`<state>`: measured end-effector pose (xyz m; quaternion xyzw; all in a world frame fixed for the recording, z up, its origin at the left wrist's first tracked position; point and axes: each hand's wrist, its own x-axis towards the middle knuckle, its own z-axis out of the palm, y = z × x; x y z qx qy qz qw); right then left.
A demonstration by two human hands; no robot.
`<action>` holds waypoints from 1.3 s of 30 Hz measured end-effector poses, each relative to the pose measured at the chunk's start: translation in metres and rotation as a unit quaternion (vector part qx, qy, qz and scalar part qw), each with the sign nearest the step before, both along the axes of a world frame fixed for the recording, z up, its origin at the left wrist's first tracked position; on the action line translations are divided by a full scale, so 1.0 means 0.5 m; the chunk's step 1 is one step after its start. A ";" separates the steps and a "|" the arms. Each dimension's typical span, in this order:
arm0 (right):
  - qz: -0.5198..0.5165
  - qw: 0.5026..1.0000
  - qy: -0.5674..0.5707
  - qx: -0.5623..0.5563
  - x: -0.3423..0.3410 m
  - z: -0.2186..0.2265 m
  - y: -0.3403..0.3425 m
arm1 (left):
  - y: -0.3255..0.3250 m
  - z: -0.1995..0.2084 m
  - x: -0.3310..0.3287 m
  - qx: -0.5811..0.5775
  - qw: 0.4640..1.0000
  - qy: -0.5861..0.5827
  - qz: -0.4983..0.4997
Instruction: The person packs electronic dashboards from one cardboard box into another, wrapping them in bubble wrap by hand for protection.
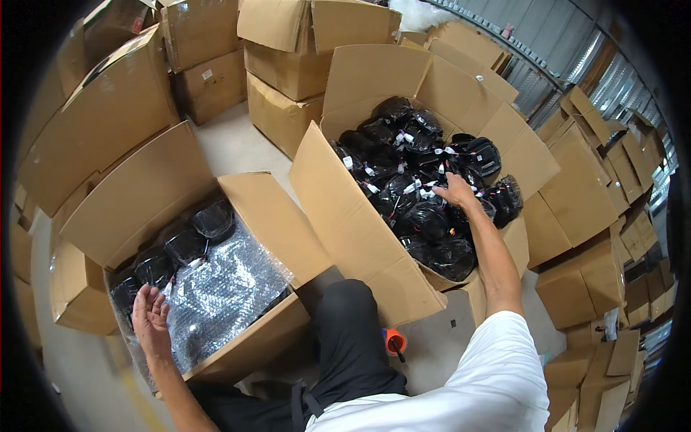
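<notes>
L grip (150,320) released, fingers apart, at L edge of bubble wrap (227,288), nr blk units (183,243) along wrap's far-L side. R grip (457,192) at bagged blk pile (430,220) in box (353,230) R of wrap; can't tell if grasping any.

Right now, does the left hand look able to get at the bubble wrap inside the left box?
Most likely yes: the left hand is close beside the bubble wrap, the left box is open, and nothing visible blocks the way.
</notes>
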<state>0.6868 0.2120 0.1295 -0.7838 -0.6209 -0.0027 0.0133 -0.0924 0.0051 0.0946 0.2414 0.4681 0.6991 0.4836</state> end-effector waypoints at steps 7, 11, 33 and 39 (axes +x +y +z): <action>0.078 0.988 -0.112 -0.071 -0.059 -0.028 0.034 | 0.006 0.010 0.038 -0.027 0.999 0.026 0.017; 0.038 0.960 -0.114 -0.253 -0.050 -0.011 0.074 | 0.004 0.014 0.042 -0.025 0.999 0.036 0.010; 0.109 0.980 -0.141 -0.090 -0.022 -0.093 0.130 | 0.023 0.008 0.054 -0.048 0.996 0.070 -0.008; 0.126 0.979 -0.083 -0.137 -0.033 -0.078 0.125 | 0.023 0.010 0.061 -0.043 0.996 0.078 -0.029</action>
